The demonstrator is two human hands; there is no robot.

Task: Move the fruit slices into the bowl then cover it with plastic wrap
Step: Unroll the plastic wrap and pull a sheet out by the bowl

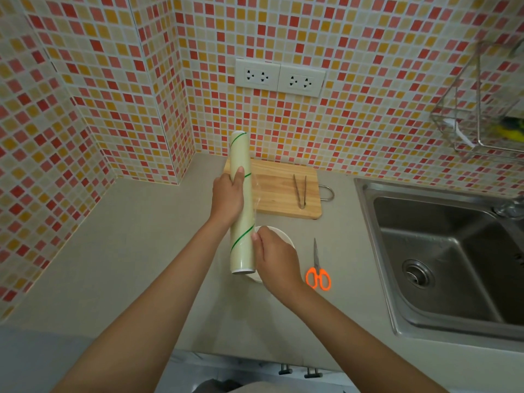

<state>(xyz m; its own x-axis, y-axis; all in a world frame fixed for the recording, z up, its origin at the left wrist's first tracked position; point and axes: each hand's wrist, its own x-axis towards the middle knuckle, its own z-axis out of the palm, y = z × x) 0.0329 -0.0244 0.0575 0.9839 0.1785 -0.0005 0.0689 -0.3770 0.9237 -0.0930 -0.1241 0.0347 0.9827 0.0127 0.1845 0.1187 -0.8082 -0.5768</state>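
Observation:
My left hand (228, 198) grips the middle of a pale roll of plastic wrap (241, 222) with green stripes, held nearly upright above the counter. My right hand (273, 255) pinches the loose edge of the film at the roll's lower right side. A thin flap of clear film shows along the roll's right edge. The white bowl (279, 232) sits on the counter under my right hand, mostly hidden; its contents cannot be seen. No fruit slices are visible on the wooden cutting board (279, 188).
Metal tongs (300, 191) lie on the cutting board. Orange-handled scissors (317, 268) lie on the grey counter (141, 251) right of the bowl. A steel sink (442, 259) is at the right, a wire rack (482, 109) on the tiled wall above it.

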